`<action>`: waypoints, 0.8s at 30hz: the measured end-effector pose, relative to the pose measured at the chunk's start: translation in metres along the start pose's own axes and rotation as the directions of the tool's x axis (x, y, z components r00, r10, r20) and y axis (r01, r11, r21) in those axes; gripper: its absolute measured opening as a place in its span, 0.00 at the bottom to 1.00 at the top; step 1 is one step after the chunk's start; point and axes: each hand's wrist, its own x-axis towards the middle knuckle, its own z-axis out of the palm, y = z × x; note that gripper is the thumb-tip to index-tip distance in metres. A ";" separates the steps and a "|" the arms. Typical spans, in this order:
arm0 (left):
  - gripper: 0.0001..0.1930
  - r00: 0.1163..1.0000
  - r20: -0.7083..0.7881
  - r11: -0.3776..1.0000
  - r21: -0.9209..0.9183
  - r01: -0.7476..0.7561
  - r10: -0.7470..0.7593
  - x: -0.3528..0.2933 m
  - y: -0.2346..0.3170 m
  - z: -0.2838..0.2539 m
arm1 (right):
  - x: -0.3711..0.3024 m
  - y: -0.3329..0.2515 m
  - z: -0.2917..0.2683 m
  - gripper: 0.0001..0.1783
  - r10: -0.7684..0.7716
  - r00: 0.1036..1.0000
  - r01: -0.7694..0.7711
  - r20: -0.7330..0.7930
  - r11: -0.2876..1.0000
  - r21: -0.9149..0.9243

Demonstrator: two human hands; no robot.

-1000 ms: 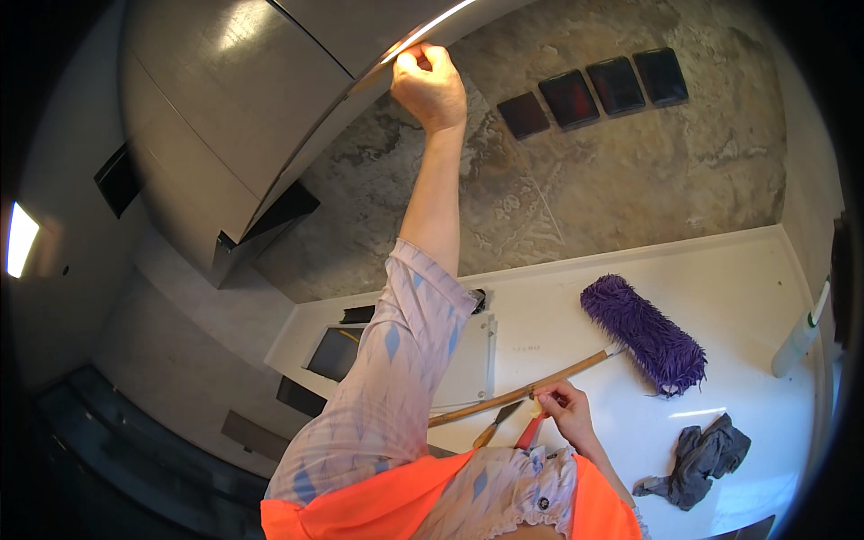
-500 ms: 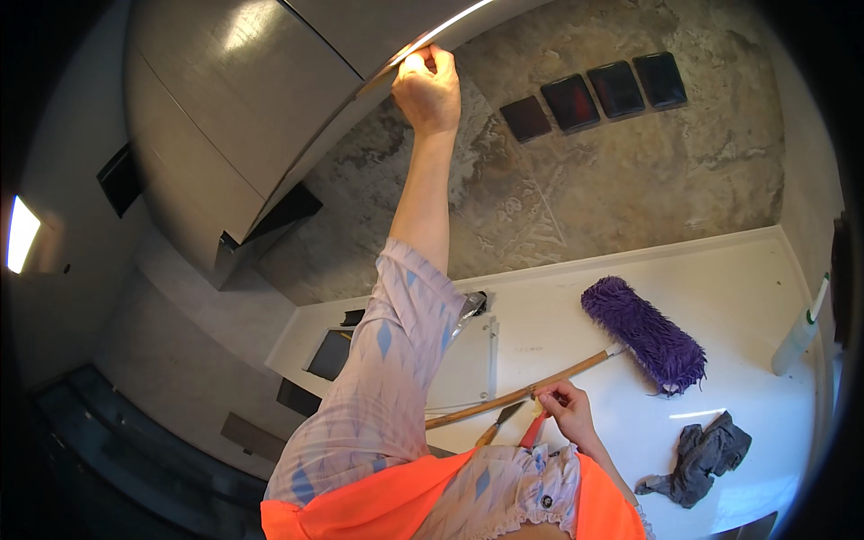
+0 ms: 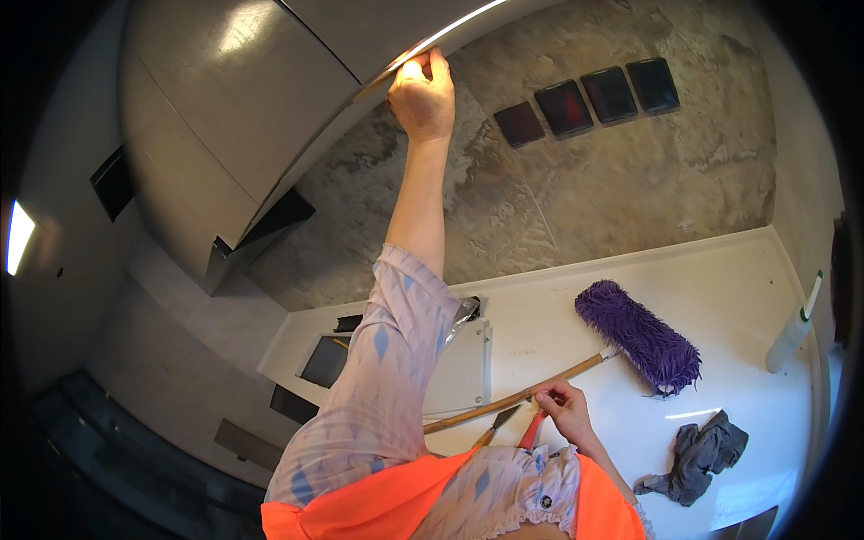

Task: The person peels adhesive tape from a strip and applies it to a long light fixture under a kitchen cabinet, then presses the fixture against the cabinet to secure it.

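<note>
My left hand [image 3: 421,101] is raised to the lower edge of a grey wall cabinet [image 3: 207,99]. Its fingers are pinched together against a glowing light strip [image 3: 454,30] along that edge; whether something small sits between them is hidden. Low in front of my body, my right hand [image 3: 562,407] grips a red tapered tool [image 3: 531,434] with a pale part near the fingertips. Just left of it lies a putty knife [image 3: 506,418] with a dark blade and wooden handle. A wooden stick [image 3: 513,399] passes close above the right fingers.
A purple fluffy duster head [image 3: 639,337] rests on the white countertop [image 3: 549,315]. A dark crumpled cloth [image 3: 697,457] and a white bottle with a nozzle [image 3: 792,337] are at the right. Several dark sockets or switches [image 3: 610,94] line the stone-look wall [image 3: 504,207].
The whole view has shifted slightly. My left fingers have changed their pose a little at the light strip, the index finger now straighter. My right hand keeps its grip.
</note>
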 end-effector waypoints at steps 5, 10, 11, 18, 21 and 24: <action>0.12 0.999 -0.021 0.999 0.034 -0.034 0.035 0.003 -0.001 0.000 | 0.002 -0.002 0.008 0.05 -0.026 0.999 0.027 0.038 1.000 -0.014; 0.11 0.998 -0.047 0.997 0.071 -0.039 0.043 0.001 0.002 0.008 | -0.004 -0.007 0.000 0.06 -0.010 1.000 0.010 0.003 1.000 0.001; 0.10 0.999 -0.033 0.995 0.097 -0.014 0.017 0.000 0.003 0.008 | -0.005 -0.007 -0.002 0.06 -0.008 1.000 0.008 -0.009 1.000 -0.007; 0.11 0.998 0.010 0.987 0.148 -0.063 0.062 0.002 -0.005 -0.005 | 0.006 -0.022 -0.008 0.09 -0.027 0.998 0.027 -0.049 1.000 0.006; 0.11 0.925 0.345 0.978 -0.068 0.195 -0.160 -0.024 0.007 -0.036 | 0.041 -0.058 -0.008 0.10 -0.222 0.973 0.216 -0.069 0.973 -0.086; 0.13 0.392 0.887 0.522 -0.220 0.824 -0.245 -0.091 0.042 -0.076 | 0.076 -0.130 -0.001 0.10 -0.456 0.882 0.436 -0.116 0.885 -0.164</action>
